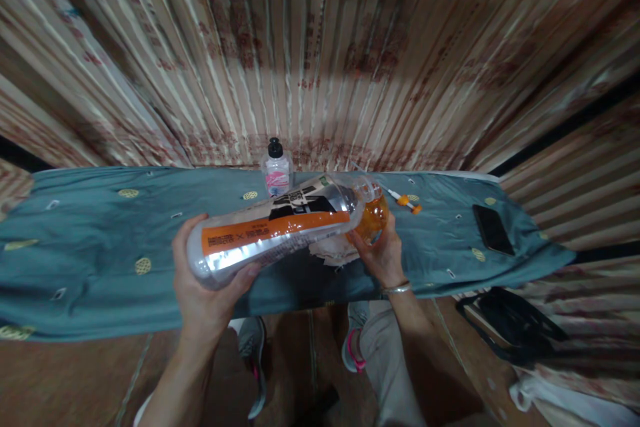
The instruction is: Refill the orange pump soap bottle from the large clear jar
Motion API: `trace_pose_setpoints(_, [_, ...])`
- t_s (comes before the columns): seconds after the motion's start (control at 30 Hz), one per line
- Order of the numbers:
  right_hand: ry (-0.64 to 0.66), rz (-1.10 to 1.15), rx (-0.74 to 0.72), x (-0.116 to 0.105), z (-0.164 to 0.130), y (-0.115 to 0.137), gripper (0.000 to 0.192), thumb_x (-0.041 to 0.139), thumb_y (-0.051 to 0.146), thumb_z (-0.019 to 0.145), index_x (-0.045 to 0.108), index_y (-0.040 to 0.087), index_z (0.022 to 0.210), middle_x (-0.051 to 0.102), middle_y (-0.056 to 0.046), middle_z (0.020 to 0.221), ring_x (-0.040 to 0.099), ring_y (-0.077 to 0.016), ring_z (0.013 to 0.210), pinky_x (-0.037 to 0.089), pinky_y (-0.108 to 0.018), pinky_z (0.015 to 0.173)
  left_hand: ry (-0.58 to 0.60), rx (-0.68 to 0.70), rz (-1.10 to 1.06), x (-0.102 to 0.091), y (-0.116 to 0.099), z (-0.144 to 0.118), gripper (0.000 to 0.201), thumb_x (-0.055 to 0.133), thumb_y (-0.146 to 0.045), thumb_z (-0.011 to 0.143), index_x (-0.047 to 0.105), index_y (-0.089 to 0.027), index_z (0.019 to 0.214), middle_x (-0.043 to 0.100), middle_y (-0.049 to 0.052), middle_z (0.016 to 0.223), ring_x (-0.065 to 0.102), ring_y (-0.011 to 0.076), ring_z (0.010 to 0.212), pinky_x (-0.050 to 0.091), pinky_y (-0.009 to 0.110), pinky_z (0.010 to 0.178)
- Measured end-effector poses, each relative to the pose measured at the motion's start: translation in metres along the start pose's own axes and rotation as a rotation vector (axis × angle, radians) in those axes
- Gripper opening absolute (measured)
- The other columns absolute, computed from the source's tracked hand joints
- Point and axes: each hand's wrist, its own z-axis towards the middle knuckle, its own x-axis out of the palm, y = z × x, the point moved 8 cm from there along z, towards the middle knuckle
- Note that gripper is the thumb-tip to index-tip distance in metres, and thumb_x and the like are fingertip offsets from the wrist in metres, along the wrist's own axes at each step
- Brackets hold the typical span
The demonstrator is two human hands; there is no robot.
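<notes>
Orange-labelled bottle point(275, 234) slants above the cloth-covered table point(100, 234), its base in the left hand point(206, 304), fingers spread wide around it. At the bottle's neck end, the right hand point(385, 257) has fingers bent round an amber container point(376, 217), apparently touching the bottle. Beyond the bottle stands a black-capped flask point(277, 177).

Btl label point(280, 226) shows "×", rest unreadable.

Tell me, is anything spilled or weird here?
I see no spill. The big bottle looks odd: it's tipped sideways instead of standing, with its neck end by the orange container. But the left hand holds it, and the right hand holds the other.
</notes>
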Motion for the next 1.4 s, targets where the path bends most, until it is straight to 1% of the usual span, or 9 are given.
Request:
trace_pose_setpoints(0.17, [-0.009,0.011,-0.020,0.0007,0.0002,-0.0010,0.079,0.070,0.058,0.076,0.043,0.017,0.138,0.067,-0.017,0.125,0.069,-0.0313,0.107,0.058,-0.046,0.088,-0.010,-0.015,-0.022,0.0000,0.0019,-0.0001,0.092,0.087,-0.049,0.052,0.052,-0.030,0.135,0.058,0.009,0.124,0.058,0.0348,0.107,0.045,0.057,0.101])
trace_pose_setpoints(0.37, [0.001,0.020,-0.008,0.0025,-0.0001,-0.0036,0.081,0.071,0.058,0.076,0.042,0.018,0.140,0.066,-0.017,0.127,0.069,-0.0320,0.109,0.058,-0.047,0.088,-0.012,-0.008,-0.044,0.0014,0.0005,-0.0003,0.090,0.087,-0.049,0.052,0.053,-0.031,0.134,0.059,0.007,0.120,0.058,0.0329,0.105,0.046,0.053,0.099])
trace_pose_setpoints(0.63, [-0.009,0.015,0.004,0.0010,0.0004,-0.0031,0.079,0.072,0.058,0.075,0.045,0.017,0.137,0.068,-0.016,0.124,0.070,-0.0319,0.105,0.059,-0.047,0.086,-0.012,-0.004,-0.029,-0.0003,0.0019,0.0000,0.090,0.087,-0.048,0.052,0.053,-0.032,0.135,0.059,0.008,0.121,0.059,0.0332,0.106,0.046,0.054,0.099])
trace_pose_setpoints(0.77, [-0.007,0.003,0.008,0.0007,0.0004,-0.0036,0.079,0.071,0.060,0.074,0.045,0.020,0.137,0.068,-0.016,0.125,0.070,-0.0318,0.106,0.059,-0.046,0.086,-0.016,0.018,-0.021,-0.0006,-0.0008,-0.0001,0.089,0.087,-0.048,0.053,0.054,-0.032,0.134,0.060,0.007,0.120,0.060,0.0323,0.104,0.049,0.052,0.097])
trace_pose_setpoints(0.83, [-0.002,0.002,0.009,0.0008,0.0003,-0.0034,0.079,0.071,0.059,0.075,0.044,0.019,0.137,0.067,-0.017,0.126,0.070,-0.0320,0.107,0.059,-0.046,0.086,-0.013,0.023,-0.017,-0.0004,-0.0022,-0.0002,0.089,0.087,-0.048,0.053,0.054,-0.032,0.134,0.061,0.007,0.118,0.060,0.0319,0.102,0.049,0.052,0.096])
trace_pose_setpoints(1.0, [-0.001,-0.003,0.011,0.0011,0.0005,-0.0031,0.081,0.070,0.061,0.075,0.044,0.017,0.138,0.067,-0.018,0.125,0.070,-0.0324,0.105,0.059,-0.047,0.086,-0.014,0.007,-0.024,0.0000,-0.0013,0.0001,0.090,0.087,-0.047,0.052,0.053,-0.032,0.134,0.060,0.008,0.121,0.059,0.0329,0.104,0.047,0.053,0.097])
trace_pose_setpoints(1.23, [0.008,0.001,0.016,0.0016,0.0001,-0.0033,0.081,0.070,0.061,0.075,0.044,0.018,0.138,0.067,-0.017,0.126,0.070,-0.0317,0.104,0.059,-0.046,0.085,-0.014,0.013,-0.031,-0.0002,-0.0009,0.0000,0.090,0.088,-0.046,0.052,0.054,-0.032,0.134,0.061,0.006,0.116,0.060,0.0300,0.099,0.051,0.048,0.091])
trace_pose_setpoints(1.4, [0.006,-0.008,0.032,0.0009,-0.0001,-0.0034,0.080,0.070,0.059,0.075,0.044,0.018,0.138,0.068,-0.017,0.123,0.071,-0.0314,0.101,0.059,-0.045,0.082,-0.013,0.020,-0.025,-0.0002,-0.0006,0.0005,0.090,0.087,-0.047,0.052,0.053,-0.032,0.134,0.061,0.007,0.119,0.060,0.0316,0.102,0.050,0.051,0.095])
